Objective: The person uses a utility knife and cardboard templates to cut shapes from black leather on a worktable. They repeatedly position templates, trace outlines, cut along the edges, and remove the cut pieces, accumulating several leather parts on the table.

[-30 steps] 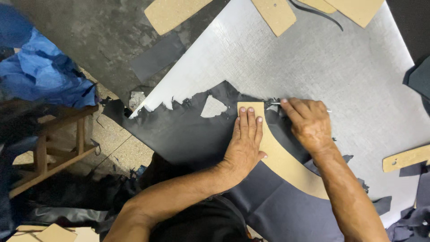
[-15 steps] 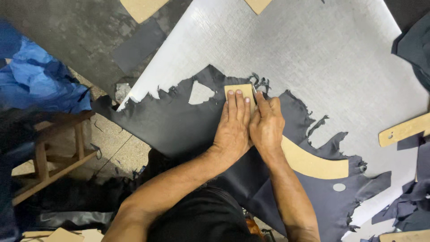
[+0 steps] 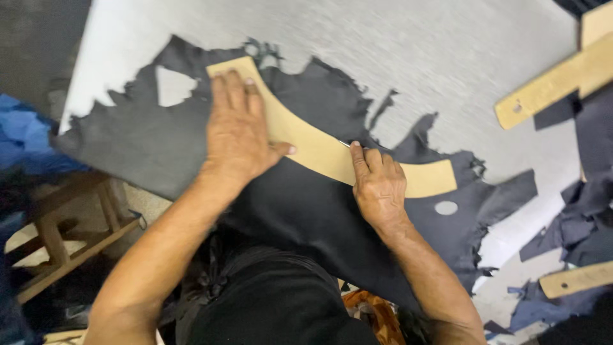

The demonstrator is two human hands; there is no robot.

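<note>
Leather hide (image 3: 306, 217): dark navy/black. Curved template (image 3: 319, 150): tan cardboard, plain. Table (image 3: 447, 57): pale grey, fine speckle. Straight templates (image 3: 555, 83): tan too. Cloth (image 3: 25, 137) at left: bright blue. Stool (image 3: 64, 236): brown wood.

Curved tan template (image 3: 319, 148) flat on ragged dark leather hide (image 3: 300, 211); grey table (image 3: 415, 57).

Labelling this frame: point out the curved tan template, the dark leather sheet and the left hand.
curved tan template (image 3: 319, 150), head view, mid-strip between the hands
dark leather sheet (image 3: 147, 144), head view, left part
left hand (image 3: 237, 131), head view, back of hand
</note>
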